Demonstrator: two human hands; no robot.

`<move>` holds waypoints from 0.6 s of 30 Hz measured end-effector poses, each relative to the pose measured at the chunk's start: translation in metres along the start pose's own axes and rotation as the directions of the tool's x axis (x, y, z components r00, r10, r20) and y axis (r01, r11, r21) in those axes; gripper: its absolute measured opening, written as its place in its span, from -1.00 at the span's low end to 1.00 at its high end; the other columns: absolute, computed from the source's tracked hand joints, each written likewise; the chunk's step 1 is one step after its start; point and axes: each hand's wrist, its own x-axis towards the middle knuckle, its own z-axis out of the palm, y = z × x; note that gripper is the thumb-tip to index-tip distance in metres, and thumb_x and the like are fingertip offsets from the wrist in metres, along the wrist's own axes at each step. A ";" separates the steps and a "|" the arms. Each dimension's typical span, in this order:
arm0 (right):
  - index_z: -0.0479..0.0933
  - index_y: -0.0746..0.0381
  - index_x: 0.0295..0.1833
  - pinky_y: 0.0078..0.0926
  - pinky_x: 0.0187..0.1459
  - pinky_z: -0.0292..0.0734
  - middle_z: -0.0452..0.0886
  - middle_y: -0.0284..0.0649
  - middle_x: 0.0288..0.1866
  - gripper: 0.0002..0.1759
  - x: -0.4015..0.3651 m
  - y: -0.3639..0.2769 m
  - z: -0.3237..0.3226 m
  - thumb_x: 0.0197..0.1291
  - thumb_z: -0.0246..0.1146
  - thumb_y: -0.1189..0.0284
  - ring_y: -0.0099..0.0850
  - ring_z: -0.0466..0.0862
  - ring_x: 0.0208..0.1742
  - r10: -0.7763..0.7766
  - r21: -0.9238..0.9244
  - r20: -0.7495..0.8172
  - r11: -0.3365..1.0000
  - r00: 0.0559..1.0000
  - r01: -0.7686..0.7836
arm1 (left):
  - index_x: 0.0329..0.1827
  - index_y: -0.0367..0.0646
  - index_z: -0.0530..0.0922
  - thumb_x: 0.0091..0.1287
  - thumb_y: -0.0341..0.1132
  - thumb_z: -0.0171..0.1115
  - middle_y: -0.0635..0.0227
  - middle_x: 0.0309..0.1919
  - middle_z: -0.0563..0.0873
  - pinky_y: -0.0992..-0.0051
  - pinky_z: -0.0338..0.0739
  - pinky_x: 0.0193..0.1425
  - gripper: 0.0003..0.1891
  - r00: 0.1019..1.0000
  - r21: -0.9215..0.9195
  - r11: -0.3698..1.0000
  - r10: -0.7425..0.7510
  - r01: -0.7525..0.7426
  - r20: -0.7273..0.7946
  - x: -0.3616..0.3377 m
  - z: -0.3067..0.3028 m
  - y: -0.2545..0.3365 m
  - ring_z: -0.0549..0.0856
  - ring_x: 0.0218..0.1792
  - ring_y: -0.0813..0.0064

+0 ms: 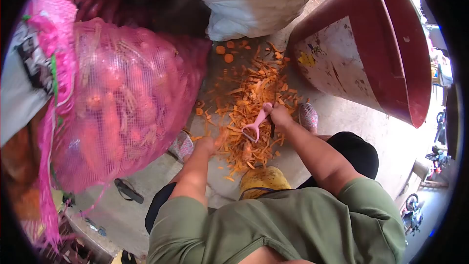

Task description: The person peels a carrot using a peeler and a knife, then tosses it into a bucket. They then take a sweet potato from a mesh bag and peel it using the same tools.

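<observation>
My right hand (280,116) grips a pink peeler (257,123) by its handle, blade end pointing down toward my left hand. My left hand (209,145) is closed around a carrot (221,142), mostly hidden by my fingers. Both hands hover over a heap of orange carrot peelings (251,99) spread on the concrete floor between my feet.
A pink mesh sack of carrots (122,98) bulges at left. A white sack (249,5) lies at the top. A tilted red-brown tub (371,54) stands at right. A yellow bucket (261,181) sits between my knees. A black sandal (128,190) lies lower left.
</observation>
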 end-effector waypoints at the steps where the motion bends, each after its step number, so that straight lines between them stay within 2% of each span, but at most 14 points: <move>1: 0.36 0.26 -0.40 -0.59 -0.71 0.27 0.43 -0.28 -0.62 -0.79 -0.004 -0.006 0.003 0.13 0.06 0.33 -0.54 0.39 -0.71 -0.004 0.101 0.006 0.995 1.000 0.003 | -0.16 -0.22 0.48 -0.14 -0.30 0.25 0.16 -0.21 0.57 0.43 0.45 -0.16 -0.58 0.995 -0.173 0.985 -0.024 0.007 -0.096 0.000 0.001 -0.003 0.58 -0.23 0.25; 2: 0.34 0.23 -0.42 -0.60 -0.72 0.24 0.37 -0.32 -0.66 -0.78 -0.008 -0.014 0.006 0.15 0.05 0.30 -0.55 0.32 -0.75 0.007 0.198 -0.037 0.980 0.999 0.000 | -0.19 -0.25 0.50 -0.18 -0.32 0.28 0.13 -0.26 0.59 0.44 0.46 -0.18 -0.58 0.980 -0.340 0.940 -0.063 -0.006 -0.190 0.003 0.003 -0.004 0.59 -0.26 0.25; 3: 0.34 0.23 -0.41 -0.61 -0.72 0.24 0.37 -0.33 -0.66 -0.77 -0.009 -0.019 0.005 0.15 0.06 0.29 -0.55 0.32 -0.74 -0.010 0.268 0.019 0.964 1.000 0.005 | -0.22 -0.28 0.51 -0.20 -0.33 0.28 0.13 -0.30 0.60 0.46 0.46 -0.19 -0.60 0.962 -0.501 0.862 -0.067 -0.078 -0.264 -0.011 -0.006 0.002 0.60 -0.28 0.28; 5: 0.34 0.22 -0.39 -0.62 -0.70 0.25 0.38 -0.33 -0.64 -0.75 -0.015 -0.031 -0.004 0.14 0.08 0.25 -0.56 0.32 -0.74 -0.059 0.398 0.118 0.917 0.991 0.007 | -0.29 -0.32 0.53 -0.20 -0.36 0.25 0.18 -0.37 0.61 0.50 0.45 -0.22 -0.66 0.915 -0.736 0.607 -0.035 -0.300 -0.402 -0.059 -0.037 0.024 0.60 -0.30 0.36; 7: 0.34 0.20 -0.40 -0.62 -0.69 0.26 0.39 -0.34 -0.63 -0.75 -0.041 -0.058 -0.004 0.13 0.10 0.23 -0.56 0.33 -0.73 -0.100 0.412 0.109 0.910 0.989 0.047 | -0.07 -0.23 0.38 -0.17 -0.36 0.33 0.32 -0.30 0.56 0.47 0.43 -0.24 -0.47 0.922 -0.801 0.457 0.162 -0.386 -0.352 -0.089 -0.063 0.037 0.53 -0.28 0.55; 10: 0.33 0.18 -0.42 -0.62 -0.68 0.26 0.39 -0.34 -0.62 -0.75 -0.080 -0.090 -0.015 0.11 0.12 0.23 -0.56 0.34 -0.71 -0.201 0.532 0.183 0.844 0.962 0.075 | -0.08 -0.25 0.39 0.01 -0.26 0.25 0.34 -0.27 0.55 0.49 0.44 -0.23 -0.57 0.722 -0.722 0.095 0.220 -0.685 -0.656 -0.175 -0.070 0.083 0.54 -0.30 0.56; 13: 0.32 0.17 -0.42 -0.63 -0.68 0.26 0.39 -0.34 -0.61 -0.75 -0.127 -0.107 -0.015 0.11 0.13 0.23 -0.55 0.36 -0.69 -0.345 0.635 0.231 0.762 0.910 0.128 | -0.06 -0.26 0.39 0.17 -0.15 0.09 0.33 -0.28 0.55 0.48 0.47 -0.21 -0.61 0.804 -0.783 -0.423 0.180 -0.457 -0.567 -0.238 -0.062 0.112 0.55 -0.31 0.51; 14: 0.32 0.17 -0.42 -0.64 -0.68 0.25 0.39 -0.34 -0.61 -0.75 -0.143 -0.112 -0.013 0.11 0.13 0.24 -0.55 0.36 -0.69 -0.393 0.658 0.234 0.737 0.889 0.153 | -0.05 -0.26 0.38 0.25 -0.09 -0.06 0.30 -0.26 0.56 0.42 0.49 -0.20 -0.60 0.759 -0.755 -0.434 0.212 -0.492 -0.616 -0.253 -0.053 0.120 0.57 -0.28 0.43; 17: 0.30 0.17 -0.43 -0.64 -0.67 0.23 0.35 -0.36 -0.66 -0.74 -0.201 -0.114 0.003 0.14 0.09 0.23 -0.57 0.32 -0.72 -0.484 0.594 0.295 0.768 0.824 0.238 | -0.05 -0.25 0.38 0.27 -0.06 -0.10 0.26 -0.26 0.56 0.40 0.50 -0.18 -0.58 0.694 -0.721 -0.497 0.285 -0.482 -0.661 -0.263 -0.026 0.129 0.57 -0.26 0.41; 18: 0.32 0.18 -0.41 -0.65 -0.68 0.24 0.39 -0.34 -0.58 -0.78 -0.219 -0.109 0.007 0.12 0.12 0.28 -0.56 0.36 -0.68 -0.528 0.614 0.370 0.757 0.765 0.225 | -0.05 -0.25 0.37 0.27 -0.02 -0.14 0.21 -0.27 0.56 0.40 0.51 -0.19 -0.56 0.703 -0.708 -0.557 0.282 -0.434 -0.652 -0.285 -0.017 0.146 0.58 -0.26 0.38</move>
